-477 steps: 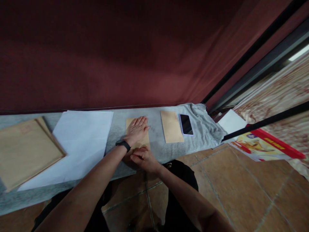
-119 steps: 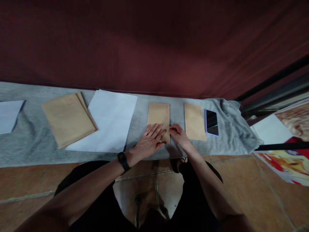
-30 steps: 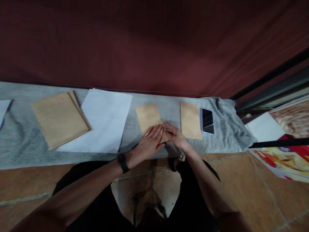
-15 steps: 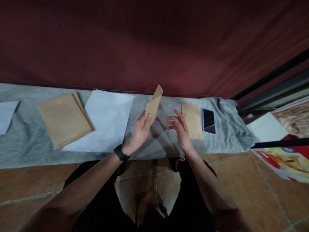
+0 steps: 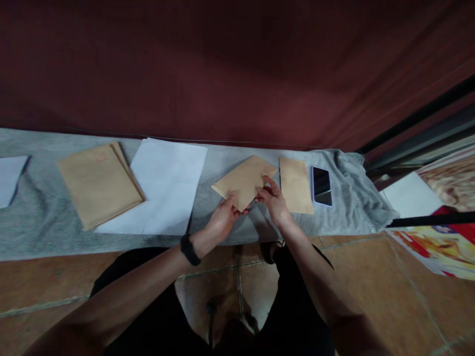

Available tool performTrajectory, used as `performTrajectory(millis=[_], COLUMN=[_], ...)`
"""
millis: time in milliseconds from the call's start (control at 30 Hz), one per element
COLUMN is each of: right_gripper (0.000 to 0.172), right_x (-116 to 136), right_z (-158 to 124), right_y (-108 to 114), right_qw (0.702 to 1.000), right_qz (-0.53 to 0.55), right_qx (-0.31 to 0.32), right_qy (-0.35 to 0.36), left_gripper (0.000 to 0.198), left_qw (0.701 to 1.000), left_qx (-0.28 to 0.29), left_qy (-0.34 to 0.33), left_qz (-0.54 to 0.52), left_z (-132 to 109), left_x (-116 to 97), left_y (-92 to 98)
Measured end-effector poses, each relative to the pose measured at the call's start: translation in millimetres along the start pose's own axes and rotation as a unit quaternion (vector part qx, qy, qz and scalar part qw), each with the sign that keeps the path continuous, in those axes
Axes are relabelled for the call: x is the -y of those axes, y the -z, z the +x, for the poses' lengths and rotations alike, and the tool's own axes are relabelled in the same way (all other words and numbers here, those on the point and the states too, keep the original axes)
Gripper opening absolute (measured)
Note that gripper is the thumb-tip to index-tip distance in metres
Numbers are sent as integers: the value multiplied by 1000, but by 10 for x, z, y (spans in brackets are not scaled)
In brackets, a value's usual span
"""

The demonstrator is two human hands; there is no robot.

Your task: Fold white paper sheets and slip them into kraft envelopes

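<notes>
Between my two hands is a brown paper envelope (image 5: 243,180), tilted, with its flap side toward the upper right. My left hand (image 5: 222,217) grips its lower edge, thumb on top and fingers underneath. My right hand (image 5: 272,200) pinches the envelope's right edge near the flap. Just right of that hand, a second brown envelope (image 5: 296,185) lies flat on the grey cloth (image 5: 208,217). Left of my hands, white paper sheets (image 5: 166,183) lie partly under a stack of larger brown envelopes (image 5: 100,185).
A phone (image 5: 321,186) lies right of the flat envelope. More white paper (image 5: 11,178) is at the far left. A dark red drape (image 5: 230,89) rises behind the cloth. Black bars (image 5: 426,220) and printed packaging (image 5: 441,249) stand at the right; the tiled floor (image 5: 356,277) is below.
The envelope has turned from nearly upright and edge-on to broad side up, lower down. My right hand, free and spread before, has come left and taken hold of its right edge.
</notes>
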State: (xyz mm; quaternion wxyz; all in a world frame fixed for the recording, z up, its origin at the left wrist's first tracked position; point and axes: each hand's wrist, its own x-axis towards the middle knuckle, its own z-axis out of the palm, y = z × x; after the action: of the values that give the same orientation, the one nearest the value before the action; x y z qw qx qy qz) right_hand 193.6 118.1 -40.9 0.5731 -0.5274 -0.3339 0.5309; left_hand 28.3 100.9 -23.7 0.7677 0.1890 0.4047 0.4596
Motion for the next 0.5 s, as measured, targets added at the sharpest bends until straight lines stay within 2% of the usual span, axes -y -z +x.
performTrajectory(millis=[167,267,333,400,500], right_gripper=[69,60,52,43,38], right_x=[-27,-57,-75,-84,-93], right_z=[101,154,164,148,93], right_y=[77,137,170,194,197], right_qw=[998,994,985,960,875], right_qz=[-58,-103,-167,-275,-459], right_qx=[16,31,27,4,-36], right_qy=[15,14,21,60,152], left_gripper=[22,23,28,36,36], left_qw=[998,995,985,968,943], left_qx=[-48,-49,-26,3,31], left_qy=[-27,-7,-15,-26,-13], left_qz=[11,92,169,250,331], left_z=[202,293,297,268,213], left_x=[-340,-524,-575,-567,-501], left_y=[153,307,392,445,475])
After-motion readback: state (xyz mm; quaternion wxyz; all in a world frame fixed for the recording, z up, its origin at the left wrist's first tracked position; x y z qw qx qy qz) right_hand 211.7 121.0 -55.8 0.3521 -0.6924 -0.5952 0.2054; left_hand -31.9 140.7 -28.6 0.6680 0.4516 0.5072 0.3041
